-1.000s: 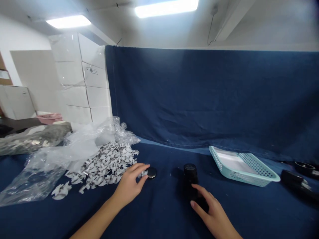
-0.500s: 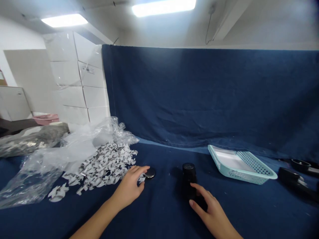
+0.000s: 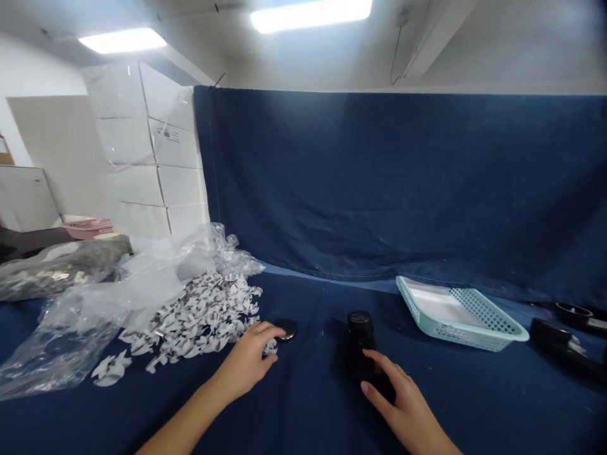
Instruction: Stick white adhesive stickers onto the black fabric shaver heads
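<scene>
Through the head camera I see a dark blue cloth (image 3: 308, 411) covering the near surface. At the near right, the right hand (image 3: 408, 401) has thumb and forefinger spread apart at the lower part of an upright black cylinder (image 3: 360, 335); the forefinger overlaps its side, but I cannot tell whether the hand grips it. Left of that, the left hand (image 3: 246, 360) is curved, fingers bunched and thumb apart. A small gray-white piece (image 3: 270, 347) shows between thumb and fingers; I cannot tell if it is pinched. The fingertips overlap a round black disc (image 3: 287, 330), just left of the cylinder and a little farther off. Farther left lies a heap (image 3: 203, 319) of similar pieces, with crumpled clear plastic (image 3: 85, 322) around its left and far sides. Across to the right sits a pale turquoise basket (image 3: 455, 332) holding white paper (image 3: 439, 303). Beyond, white boxes (image 3: 177, 145) are stacked far left, beside a blue curtain (image 3: 379, 189).
</scene>
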Action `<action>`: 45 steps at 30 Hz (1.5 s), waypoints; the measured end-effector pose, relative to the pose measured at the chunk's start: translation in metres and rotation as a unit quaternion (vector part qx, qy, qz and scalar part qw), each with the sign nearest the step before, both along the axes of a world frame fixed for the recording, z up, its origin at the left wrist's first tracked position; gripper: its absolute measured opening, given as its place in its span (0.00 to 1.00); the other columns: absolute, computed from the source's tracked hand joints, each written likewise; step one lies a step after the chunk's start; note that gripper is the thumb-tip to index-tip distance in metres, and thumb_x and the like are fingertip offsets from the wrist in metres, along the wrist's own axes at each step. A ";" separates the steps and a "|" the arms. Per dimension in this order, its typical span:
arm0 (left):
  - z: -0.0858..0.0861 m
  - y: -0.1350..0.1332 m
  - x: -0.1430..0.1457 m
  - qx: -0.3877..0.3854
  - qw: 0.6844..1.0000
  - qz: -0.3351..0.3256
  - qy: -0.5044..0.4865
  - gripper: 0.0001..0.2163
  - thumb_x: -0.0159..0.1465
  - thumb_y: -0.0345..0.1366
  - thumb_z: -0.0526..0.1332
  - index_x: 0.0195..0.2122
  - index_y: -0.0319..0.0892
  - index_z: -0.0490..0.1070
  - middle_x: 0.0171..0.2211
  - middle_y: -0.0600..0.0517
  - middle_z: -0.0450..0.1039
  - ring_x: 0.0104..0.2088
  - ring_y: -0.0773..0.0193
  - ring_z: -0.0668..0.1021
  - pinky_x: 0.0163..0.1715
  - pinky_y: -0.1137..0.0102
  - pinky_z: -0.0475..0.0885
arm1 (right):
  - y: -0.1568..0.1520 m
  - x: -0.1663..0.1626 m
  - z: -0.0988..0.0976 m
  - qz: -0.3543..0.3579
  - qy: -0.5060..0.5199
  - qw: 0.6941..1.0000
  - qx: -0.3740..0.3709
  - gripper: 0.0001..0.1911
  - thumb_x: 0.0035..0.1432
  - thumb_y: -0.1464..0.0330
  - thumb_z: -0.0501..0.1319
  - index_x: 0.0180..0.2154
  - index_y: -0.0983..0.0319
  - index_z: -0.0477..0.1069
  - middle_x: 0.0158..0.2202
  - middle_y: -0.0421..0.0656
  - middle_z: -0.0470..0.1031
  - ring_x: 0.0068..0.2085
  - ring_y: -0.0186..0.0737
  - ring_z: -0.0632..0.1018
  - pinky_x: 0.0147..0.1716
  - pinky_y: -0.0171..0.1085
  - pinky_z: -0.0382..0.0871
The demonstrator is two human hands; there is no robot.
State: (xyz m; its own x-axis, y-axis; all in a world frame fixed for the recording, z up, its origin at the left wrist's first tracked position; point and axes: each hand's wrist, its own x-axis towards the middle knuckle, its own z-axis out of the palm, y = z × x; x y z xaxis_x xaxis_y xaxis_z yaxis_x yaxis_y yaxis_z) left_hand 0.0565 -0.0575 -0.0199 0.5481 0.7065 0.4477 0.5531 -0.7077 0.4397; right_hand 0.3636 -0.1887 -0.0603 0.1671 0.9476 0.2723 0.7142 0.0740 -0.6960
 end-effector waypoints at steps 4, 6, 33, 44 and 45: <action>0.006 -0.003 0.000 -0.006 1.000 0.005 -0.002 0.18 0.55 0.24 0.63 0.45 0.49 0.74 0.43 0.51 0.75 0.45 0.57 0.77 0.48 0.62 0.71 | -0.001 0.000 0.001 0.001 -0.001 1.000 -0.005 0.25 0.58 0.57 0.59 0.57 0.52 0.65 0.53 0.43 0.74 0.53 0.47 0.75 0.55 0.47 0.67; 0.010 -0.005 0.001 -0.003 1.000 0.000 -0.004 0.15 0.58 0.26 0.61 0.45 0.48 0.74 0.42 0.51 0.75 0.45 0.58 0.77 0.48 0.62 0.71 | -0.001 0.000 0.001 0.002 -0.002 1.000 -0.008 0.25 0.58 0.57 0.59 0.57 0.52 0.65 0.53 0.43 0.74 0.53 0.47 0.74 0.55 0.47 0.67; 0.007 -0.009 0.001 0.046 0.997 -0.055 0.009 0.16 0.62 0.23 0.57 0.46 0.47 0.73 0.39 0.51 0.75 0.41 0.59 0.76 0.42 0.64 0.73 | 0.000 0.001 -0.002 0.011 0.003 1.000 -0.018 0.26 0.59 0.56 0.58 0.58 0.52 0.63 0.55 0.44 0.72 0.55 0.48 0.72 0.57 0.50 0.63; 0.006 -0.008 0.002 0.064 0.997 -0.050 0.003 0.16 0.61 0.23 0.56 0.46 0.47 0.73 0.39 0.50 0.76 0.40 0.60 0.77 0.42 0.65 0.74 | -0.002 -0.001 0.001 -0.008 -0.007 1.000 0.013 0.25 0.57 0.57 0.60 0.56 0.50 0.67 0.51 0.42 0.76 0.51 0.47 0.76 0.53 0.47 0.69; 0.006 -0.007 0.001 0.062 0.997 -0.046 0.001 0.16 0.60 0.23 0.56 0.46 0.47 0.73 0.39 0.50 0.76 0.40 0.60 0.78 0.42 0.65 0.74 | -0.002 -0.001 0.001 -0.007 -0.007 1.000 0.012 0.25 0.57 0.57 0.60 0.56 0.50 0.67 0.52 0.43 0.76 0.51 0.48 0.76 0.53 0.47 0.69</action>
State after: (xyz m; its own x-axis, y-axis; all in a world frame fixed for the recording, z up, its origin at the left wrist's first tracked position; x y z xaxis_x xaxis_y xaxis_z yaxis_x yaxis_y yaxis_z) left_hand 0.0579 -0.0645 -0.0140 0.6098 0.5925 0.5264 0.4841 -0.8043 0.3446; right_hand 0.3625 -0.1907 -0.0593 0.1765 0.9385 0.2968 0.7253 0.0799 -0.6838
